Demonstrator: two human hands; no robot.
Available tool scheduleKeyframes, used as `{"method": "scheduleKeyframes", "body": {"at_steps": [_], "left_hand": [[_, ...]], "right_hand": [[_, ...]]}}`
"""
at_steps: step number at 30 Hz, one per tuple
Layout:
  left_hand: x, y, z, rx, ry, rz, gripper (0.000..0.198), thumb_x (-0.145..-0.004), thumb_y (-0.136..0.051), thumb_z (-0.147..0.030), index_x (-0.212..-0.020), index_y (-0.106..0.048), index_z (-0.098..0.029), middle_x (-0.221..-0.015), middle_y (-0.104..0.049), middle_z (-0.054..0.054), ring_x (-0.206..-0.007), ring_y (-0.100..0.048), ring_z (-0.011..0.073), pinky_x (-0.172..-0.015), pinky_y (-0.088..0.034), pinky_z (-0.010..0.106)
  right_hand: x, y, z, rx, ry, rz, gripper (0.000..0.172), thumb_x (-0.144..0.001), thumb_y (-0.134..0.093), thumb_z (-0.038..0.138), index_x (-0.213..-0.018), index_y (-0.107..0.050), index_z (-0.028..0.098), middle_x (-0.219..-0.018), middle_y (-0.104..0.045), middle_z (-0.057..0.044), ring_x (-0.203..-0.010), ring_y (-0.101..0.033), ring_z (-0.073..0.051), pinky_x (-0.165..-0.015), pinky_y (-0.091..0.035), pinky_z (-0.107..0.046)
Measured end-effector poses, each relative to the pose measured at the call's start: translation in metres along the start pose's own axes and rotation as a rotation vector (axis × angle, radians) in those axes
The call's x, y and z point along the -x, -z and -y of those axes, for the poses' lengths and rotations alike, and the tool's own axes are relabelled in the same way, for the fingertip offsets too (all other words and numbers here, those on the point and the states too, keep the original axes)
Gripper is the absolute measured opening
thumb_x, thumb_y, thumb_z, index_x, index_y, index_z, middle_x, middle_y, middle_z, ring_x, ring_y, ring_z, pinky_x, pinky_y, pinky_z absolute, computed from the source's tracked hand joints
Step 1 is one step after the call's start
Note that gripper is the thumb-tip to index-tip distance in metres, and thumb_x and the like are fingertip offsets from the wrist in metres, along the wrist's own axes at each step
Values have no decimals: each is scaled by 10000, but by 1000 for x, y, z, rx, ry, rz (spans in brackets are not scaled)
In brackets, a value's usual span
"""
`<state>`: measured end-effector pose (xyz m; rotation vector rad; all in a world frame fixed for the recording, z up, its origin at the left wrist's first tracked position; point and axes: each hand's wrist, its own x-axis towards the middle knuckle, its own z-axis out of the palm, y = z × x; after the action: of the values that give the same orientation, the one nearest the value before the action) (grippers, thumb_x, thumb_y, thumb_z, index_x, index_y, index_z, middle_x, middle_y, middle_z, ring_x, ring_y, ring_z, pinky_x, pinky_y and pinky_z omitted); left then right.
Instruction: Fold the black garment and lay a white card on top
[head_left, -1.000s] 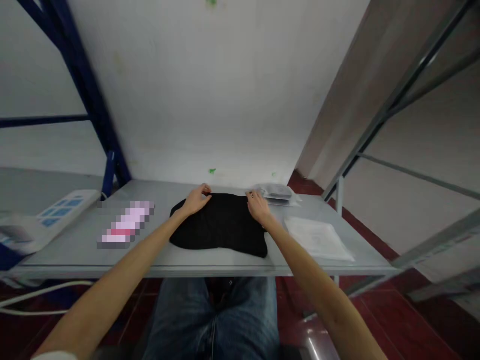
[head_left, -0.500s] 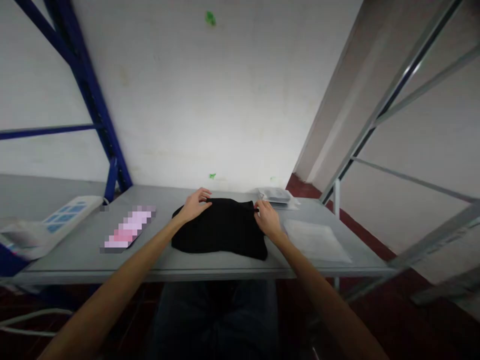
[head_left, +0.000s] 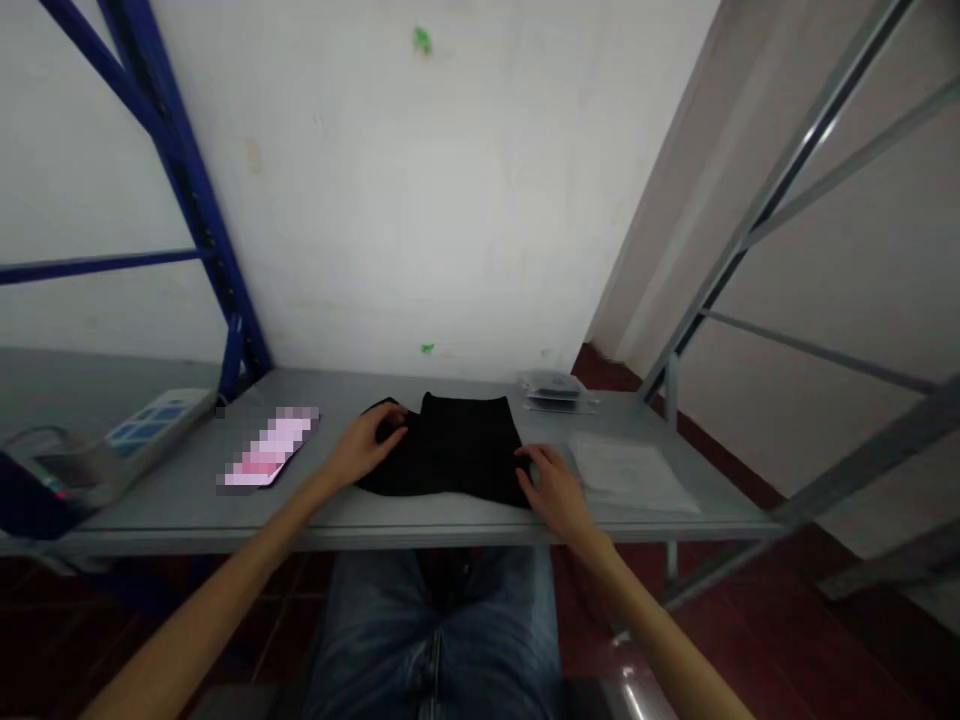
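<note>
Both hands are down on a black cloth [head_left: 450, 450] spread on the grey counter [head_left: 187, 495]. The left hand [head_left: 365, 447] presses on the cloth's left edge, fingers curled over it. The right hand [head_left: 553, 487] lies flat at the near right corner, fingertips touching the fabric. Just right of it sits a clear plastic bag [head_left: 630, 475]; behind that, near the wall, a small stack of packets [head_left: 555, 388]. Off to the left lies a power strip [head_left: 154, 425]. Below the counter's edge, blue jeans [head_left: 435, 640].
</note>
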<state>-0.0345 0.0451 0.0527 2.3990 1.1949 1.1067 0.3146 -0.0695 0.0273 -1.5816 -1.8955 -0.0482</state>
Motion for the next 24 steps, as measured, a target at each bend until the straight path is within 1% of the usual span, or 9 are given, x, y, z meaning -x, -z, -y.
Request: {"method": "scheduleKeyframes", "body": {"at_steps": [2, 5, 7, 9, 11, 14, 19, 21, 24], "left_hand": [[-14, 0, 22, -150, 129, -141, 361, -933, -523, -438, -1185, -629, -203, -1137, -711, 111, -1102, -663, 286, -1034, -501, 449], [-35, -2, 50, -313, 358, -168, 392, -876, -550, -454, -1103, -670, -158, -1126, -713, 181, -1143, -644, 360, -1032, -487, 498], [-44, -3, 61, -320, 394, -140, 317, -830, -588, -437, -1000, -694, -192, -1048, -739, 153, -1098, -668, 353, -993, -510, 472], [-48, -5, 66, -296, 371, -125, 230, -793, -609, -403, -907, -695, -222, -997, -754, 122, -1048, -690, 336, -951, -529, 442], [-49, -6, 65, -275, 343, -128, 175, -783, -604, -369, -863, -684, -236, -996, -763, 107, -1025, -701, 326, -928, -537, 429], [-46, -4, 56, -240, 301, -138, 153, -821, -562, -335, -899, -664, -253, -1018, -773, 78, -1024, -710, 299, -942, -533, 419], [-28, 9, 31, -125, 166, -179, 190, -835, -533, -291, -1006, -608, -254, -1033, -773, 55, -1011, -719, 270, -1063, -478, 471], [-12, 16, 21, -115, 80, -140, 219, -834, -525, -269, -1040, -598, -256, -1049, -772, 50, -1040, -717, 265, -1155, -398, 498], [19, 28, 12, -193, -20, -3, 257, -891, -485, -258, -1116, -608, -267, -1089, -771, 37, -1072, -715, 251, -1266, -210, 527]], "right_hand": [[-2, -2, 3, 26, 13, 3, 272, -947, -542, 208, -1197, -638, 257, -1195, -656, -76, -1123, -628, -254, -983, -528, -422], [-4, -7, 5, 71, 20, 12, 269, -949, -544, 204, -1190, -657, 245, -1198, -663, -87, -1135, -625, -262, -997, -528, -433], [-4, -11, 3, 84, 11, 26, 275, -952, -546, 209, -1201, -662, 229, -1209, -664, -98, -1139, -631, -266, -1006, -529, -438], [-2, -14, 0, 85, 5, 40, 289, -958, -545, 219, -1224, -660, 219, -1231, -664, -106, -1152, -633, -268, -1015, -530, -439], [-2, -15, -4, 86, -2, 37, 307, -964, -541, 230, -1248, -656, 220, -1254, -661, -109, -1167, -635, -267, -1015, -534, -435], [-3, -13, -8, 80, -18, 23, 317, -967, -532, 240, -1259, -657, 231, -1257, -664, -106, -1159, -645, -262, -1009, -541, -430], [-5, -7, -10, 53, -52, 22, 317, -968, -529, 254, -1254, -662, 228, -1269, -656, -108, -1136, -659, -263, -991, -553, -429], [0, -3, -10, 42, -43, 25, 332, -971, -526, 256, -1278, -651, 225, -1279, -650, -114, -1155, -651, -269, -1005, -550, -443], [15, 5, -10, 17, 17, 23, 331, -983, -526, 267, -1288, -648, 233, -1283, -643, -116, -1184, -636, -273, -1032, -541, -465]]}}
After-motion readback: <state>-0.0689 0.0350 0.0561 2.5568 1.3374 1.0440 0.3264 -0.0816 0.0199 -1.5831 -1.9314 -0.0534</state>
